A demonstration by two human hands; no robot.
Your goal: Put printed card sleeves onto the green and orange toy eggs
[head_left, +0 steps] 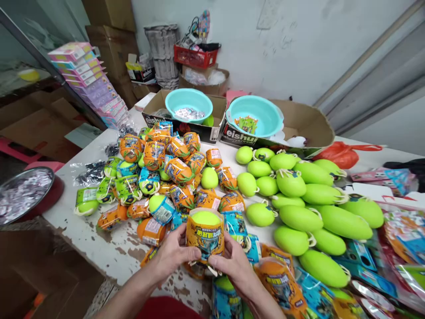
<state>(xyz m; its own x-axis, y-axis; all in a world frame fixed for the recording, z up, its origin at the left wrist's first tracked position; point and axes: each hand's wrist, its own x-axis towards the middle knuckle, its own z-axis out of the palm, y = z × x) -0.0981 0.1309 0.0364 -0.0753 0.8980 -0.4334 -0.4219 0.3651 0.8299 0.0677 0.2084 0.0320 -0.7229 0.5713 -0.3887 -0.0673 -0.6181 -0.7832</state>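
Observation:
Between my two hands is a green plastic egg (206,218) with an orange printed wrapper (205,237) around it, its green top showing above the wrapper. My left hand (175,253) grips it from the left side, thumb across the front. On the other side my right hand (234,259) holds it, thumb near the lower edge, where pale cord ends hang. Just beyond lies a heap of wrapped eggs (179,170) in orange, blue and green sleeves. To the right, bare green eggs (300,217) with cream cords lie in rows.
Two turquoise basins (255,116) rest on cardboard boxes (307,126) at the back. A red plastic bag (338,155) lies at the right. Flat printed wrappers (403,235) cover the right edge. Beyond the table's left edge stands a metal bowl (49,195) of small packets.

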